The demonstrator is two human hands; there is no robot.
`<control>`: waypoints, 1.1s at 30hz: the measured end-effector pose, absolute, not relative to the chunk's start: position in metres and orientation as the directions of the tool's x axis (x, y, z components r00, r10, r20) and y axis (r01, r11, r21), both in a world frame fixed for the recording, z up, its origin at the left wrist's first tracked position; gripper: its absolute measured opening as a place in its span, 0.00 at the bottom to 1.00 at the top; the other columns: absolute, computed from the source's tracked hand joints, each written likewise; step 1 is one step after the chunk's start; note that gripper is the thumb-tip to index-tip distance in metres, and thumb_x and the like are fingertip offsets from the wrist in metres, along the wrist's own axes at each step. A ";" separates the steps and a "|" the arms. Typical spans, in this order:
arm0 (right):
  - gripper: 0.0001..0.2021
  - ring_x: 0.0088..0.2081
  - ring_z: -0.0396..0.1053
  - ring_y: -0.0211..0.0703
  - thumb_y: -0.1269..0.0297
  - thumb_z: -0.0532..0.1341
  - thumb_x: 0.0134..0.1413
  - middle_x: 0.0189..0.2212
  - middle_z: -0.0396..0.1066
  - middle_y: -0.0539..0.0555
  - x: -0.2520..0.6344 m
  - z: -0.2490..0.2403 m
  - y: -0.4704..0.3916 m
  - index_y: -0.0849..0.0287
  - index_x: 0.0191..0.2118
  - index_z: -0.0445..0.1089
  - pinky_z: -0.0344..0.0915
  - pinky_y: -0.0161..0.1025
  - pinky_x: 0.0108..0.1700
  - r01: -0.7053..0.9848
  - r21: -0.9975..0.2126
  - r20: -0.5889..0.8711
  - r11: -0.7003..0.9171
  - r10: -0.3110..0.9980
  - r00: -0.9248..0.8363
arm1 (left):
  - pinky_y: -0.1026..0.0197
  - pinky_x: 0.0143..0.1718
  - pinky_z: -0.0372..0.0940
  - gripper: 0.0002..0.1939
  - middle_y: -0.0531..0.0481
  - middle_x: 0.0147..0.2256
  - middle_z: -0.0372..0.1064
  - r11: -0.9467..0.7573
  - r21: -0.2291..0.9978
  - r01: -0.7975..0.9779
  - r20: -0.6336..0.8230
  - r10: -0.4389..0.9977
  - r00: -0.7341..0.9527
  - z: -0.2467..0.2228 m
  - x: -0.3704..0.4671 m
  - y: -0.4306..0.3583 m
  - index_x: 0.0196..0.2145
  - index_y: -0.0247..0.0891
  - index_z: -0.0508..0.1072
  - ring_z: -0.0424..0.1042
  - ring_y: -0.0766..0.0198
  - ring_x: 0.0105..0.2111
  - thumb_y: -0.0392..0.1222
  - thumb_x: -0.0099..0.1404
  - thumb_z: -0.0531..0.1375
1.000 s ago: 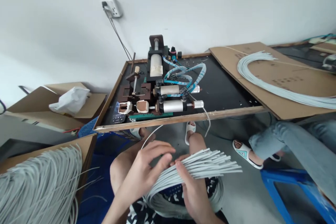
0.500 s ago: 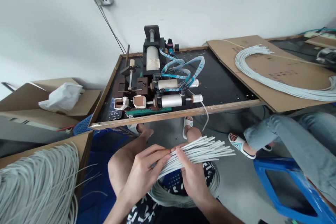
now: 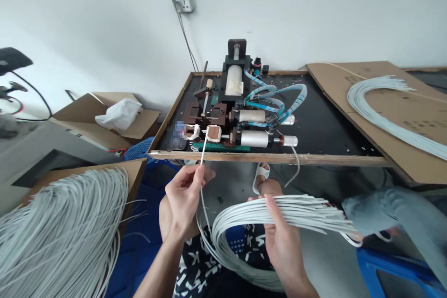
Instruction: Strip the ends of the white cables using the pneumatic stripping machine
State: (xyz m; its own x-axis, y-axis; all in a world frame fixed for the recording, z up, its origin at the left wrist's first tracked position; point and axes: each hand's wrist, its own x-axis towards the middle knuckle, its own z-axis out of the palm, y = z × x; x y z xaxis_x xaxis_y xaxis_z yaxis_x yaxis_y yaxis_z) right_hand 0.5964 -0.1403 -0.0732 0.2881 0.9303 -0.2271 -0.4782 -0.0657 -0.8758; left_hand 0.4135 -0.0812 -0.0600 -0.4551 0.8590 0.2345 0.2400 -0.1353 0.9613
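My left hand (image 3: 186, 192) pinches a single white cable (image 3: 203, 153) near its upper end. The tip of that cable points up between the two pads of a pneumatic clamp (image 3: 213, 133), close to the right pad; whether it touches I cannot tell. My right hand (image 3: 283, 237) is closed around a thick bundle of white cables (image 3: 240, 212), thumb on top. The bundle's cut ends fan out to the right, and the rest loops down over my lap. The clamp belongs to a machine with silver cylinders (image 3: 254, 138) and blue-striped air hoses (image 3: 296, 98).
A large heap of pale cables (image 3: 77, 223) lies on cardboard at the left. Behind it stands an open carton (image 3: 84, 116). Another cable bundle (image 3: 370, 102) rests on flat cardboard (image 3: 335, 74) at the right. A person's jeans-clad leg (image 3: 391, 219) and a blue stool (image 3: 370, 265) are at the lower right.
My left hand has left the bundle and moved up with a single cable toward the clamp. My right hand keeps the bundle, now slightly farther right. The view has shifted left.
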 end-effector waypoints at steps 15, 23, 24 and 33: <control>0.05 0.39 0.80 0.54 0.58 0.68 0.57 0.35 0.76 0.51 0.601 -0.079 -0.139 0.49 0.36 0.72 0.78 0.48 0.41 -0.532 -0.846 -0.209 -0.035 0.939 0.271 | 0.66 0.20 0.60 0.14 0.55 0.16 0.66 -0.123 0.981 0.150 0.189 0.778 -0.599 -0.064 0.413 -0.038 0.25 0.34 0.78 0.64 0.68 0.17 0.49 0.56 0.68; 0.09 0.38 0.80 0.49 0.58 0.73 0.52 0.34 0.77 0.48 0.601 -0.082 -0.136 0.51 0.36 0.74 0.77 0.45 0.44 -0.623 -0.781 -0.271 -0.041 0.921 0.279 | 0.65 0.22 0.62 0.14 0.54 0.16 0.67 -0.134 0.971 0.196 0.226 0.778 -0.586 -0.065 0.411 -0.038 0.24 0.34 0.78 0.65 0.66 0.18 0.49 0.57 0.68; 0.10 0.38 0.80 0.49 0.58 0.73 0.51 0.33 0.77 0.48 0.600 -0.081 -0.136 0.51 0.36 0.74 0.77 0.45 0.44 -0.633 -0.773 -0.279 -0.044 0.919 0.277 | 0.65 0.22 0.62 0.14 0.54 0.17 0.68 -0.136 0.970 0.200 0.229 0.779 -0.584 -0.066 0.411 -0.038 0.25 0.34 0.78 0.65 0.66 0.18 0.49 0.57 0.68; 0.07 0.33 0.78 0.48 0.63 0.72 0.53 0.31 0.73 0.48 0.590 -0.060 -0.131 0.52 0.36 0.73 0.77 0.45 0.40 -0.651 -0.759 -0.227 0.016 0.930 0.288 | 0.63 0.25 0.62 0.12 0.54 0.19 0.68 -0.099 0.969 0.228 0.222 0.759 -0.612 -0.066 0.409 -0.040 0.28 0.36 0.78 0.66 0.65 0.20 0.49 0.58 0.68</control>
